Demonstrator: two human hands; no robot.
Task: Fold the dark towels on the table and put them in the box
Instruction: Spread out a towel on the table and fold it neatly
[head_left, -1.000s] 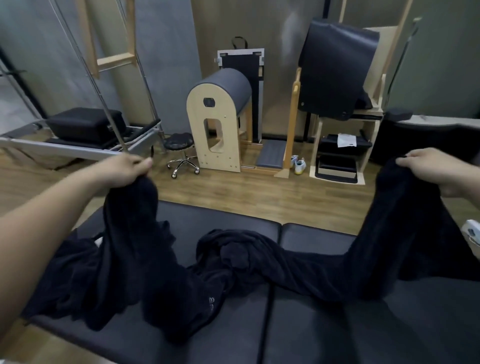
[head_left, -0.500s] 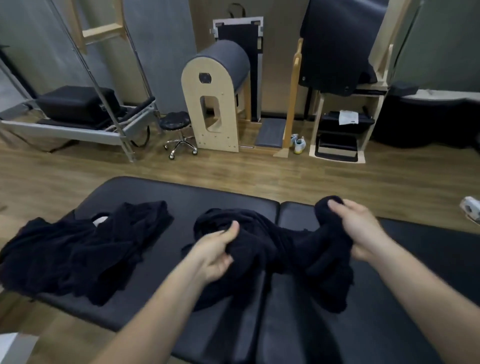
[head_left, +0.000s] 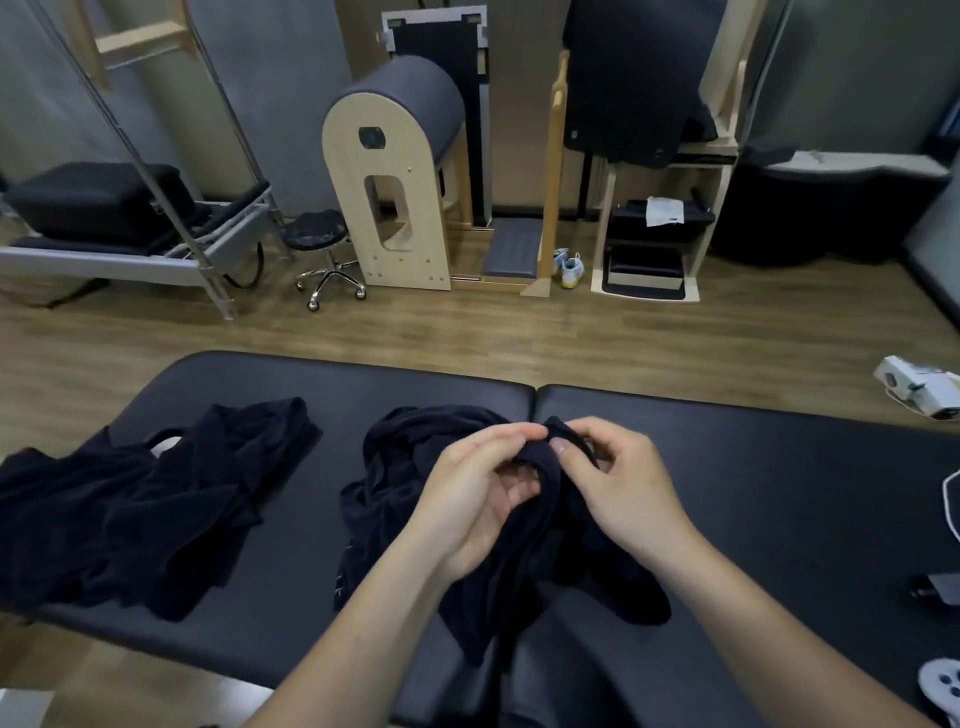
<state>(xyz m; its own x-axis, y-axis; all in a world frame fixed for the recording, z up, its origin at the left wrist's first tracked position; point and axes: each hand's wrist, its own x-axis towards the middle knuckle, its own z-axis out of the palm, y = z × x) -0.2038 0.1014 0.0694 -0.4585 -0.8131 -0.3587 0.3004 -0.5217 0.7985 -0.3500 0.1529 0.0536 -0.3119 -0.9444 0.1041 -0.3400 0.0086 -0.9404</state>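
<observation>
Both the left hand (head_left: 475, 501) and right hand (head_left: 621, 493) pinch one dark towel (head_left: 415, 457) in curled fingers (head_left: 519, 434), its pale mark (head_left: 340, 586) unreadable

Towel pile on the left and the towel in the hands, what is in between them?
Only a bare strip of the black padded table lies between the loose pile and the held towel, as the head view shows.

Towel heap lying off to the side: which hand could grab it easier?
The left hand, probably. The heap lies on that hand's side of the table; the right hand would have to cross over. Both hands pinch the middle towel, so one must let go first.
</observation>
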